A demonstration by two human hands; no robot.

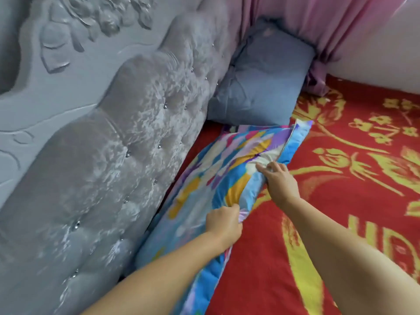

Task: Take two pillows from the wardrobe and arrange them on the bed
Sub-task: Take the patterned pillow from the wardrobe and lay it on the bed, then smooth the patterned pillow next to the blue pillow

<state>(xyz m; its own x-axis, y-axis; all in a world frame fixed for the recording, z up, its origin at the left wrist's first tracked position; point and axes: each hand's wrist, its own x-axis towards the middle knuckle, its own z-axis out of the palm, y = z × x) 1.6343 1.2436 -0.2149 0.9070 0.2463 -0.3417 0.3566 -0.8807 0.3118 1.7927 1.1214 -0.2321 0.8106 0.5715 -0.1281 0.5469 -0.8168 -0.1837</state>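
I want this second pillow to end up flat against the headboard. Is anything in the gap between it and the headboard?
Nothing visible. The colourful pillow, gripped by the left hand and right hand, already lies along the grey headboard. The blue pillow sits farther along, clear of it.

The headboard (pixel 109 160) is tufted grey crushed velvet with a sheen and shiny studs. The patterned pillow (pixel 211 176) is smooth cotton-like cloth, the bedspread (pixel 341 178) matt and woolly.

Head view looks down, close over the bed (pixel 341 258).
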